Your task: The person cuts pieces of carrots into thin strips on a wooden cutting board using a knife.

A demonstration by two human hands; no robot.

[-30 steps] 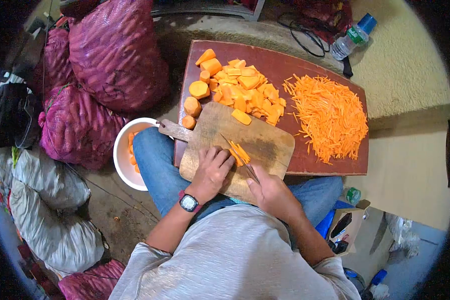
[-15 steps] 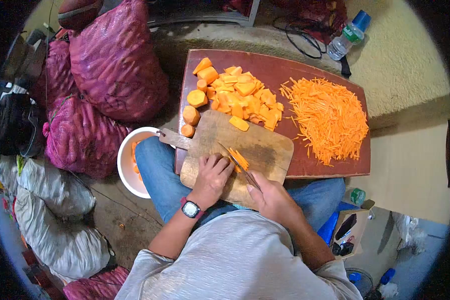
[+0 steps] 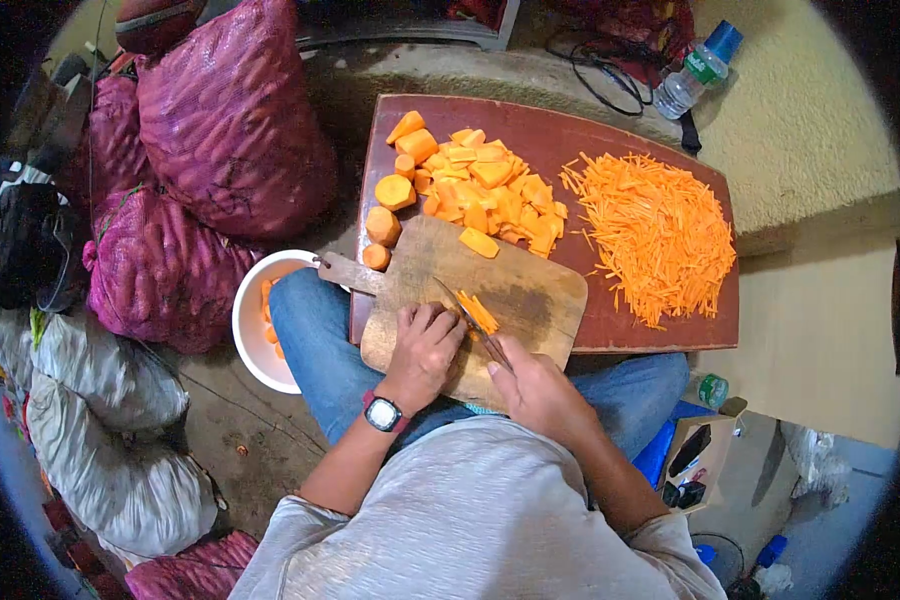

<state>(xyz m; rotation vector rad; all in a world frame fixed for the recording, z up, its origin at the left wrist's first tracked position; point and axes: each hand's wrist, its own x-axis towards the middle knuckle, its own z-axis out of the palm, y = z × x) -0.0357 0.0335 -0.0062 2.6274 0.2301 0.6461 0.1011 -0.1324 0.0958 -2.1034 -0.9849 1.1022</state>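
A wooden cutting board rests across my lap and the table's near edge. My left hand, wearing a watch, presses curled fingers onto a carrot slice mostly hidden beneath them. In my right hand is a knife, its blade slanting up and left against the left fingertips. Thin carrot sticks lie just right of the blade. One loose carrot slice sits at the board's far edge. Beyond it are a pile of carrot slices and several thick carrot chunks.
A large heap of carrot sticks covers the right of the red-brown table. A white basin with carrot pieces stands by my left knee. Full mesh sacks crowd the left. A plastic bottle lies at the back right.
The knife and right hand have shifted very slightly up and left at the board. The left hand stays on the carrot slice, and the piles look the same.
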